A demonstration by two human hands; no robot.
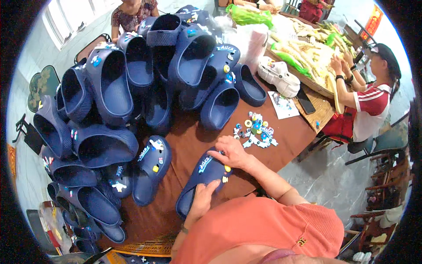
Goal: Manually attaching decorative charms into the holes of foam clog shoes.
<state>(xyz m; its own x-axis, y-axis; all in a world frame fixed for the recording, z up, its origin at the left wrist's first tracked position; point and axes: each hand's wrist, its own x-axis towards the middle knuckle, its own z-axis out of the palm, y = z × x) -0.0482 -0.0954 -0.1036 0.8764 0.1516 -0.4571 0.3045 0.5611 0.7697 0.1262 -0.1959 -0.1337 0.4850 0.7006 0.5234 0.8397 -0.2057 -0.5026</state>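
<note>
A dark blue slipper (pixel 193 190) with charms on its upper lies on the brown cloth in front of me. My left hand (pixel 204 198) grips it at the opening, thumb on the upper and the other fingers mostly hidden inside. Over the toe curls my right hand (pixel 233 152), its thumb and fingers closed on the edge beside a pale lettered charm (pixel 205 164). Whether a small charm is between those fingers I cannot make out. Yellow charms (pixel 226 169) sit along the upper's right side. Just beyond my right hand is a pile of loose charms (pixel 256 131).
Many blue slippers (pixel 107 88) are heaped at left and back; one decorated slipper (pixel 151 171) lies apart. A white clog (pixel 278 77), a picture card (pixel 283 104) and a phone (pixel 305 100) rest at back right. A person (pixel 373 94) handles produce on a neighbouring table.
</note>
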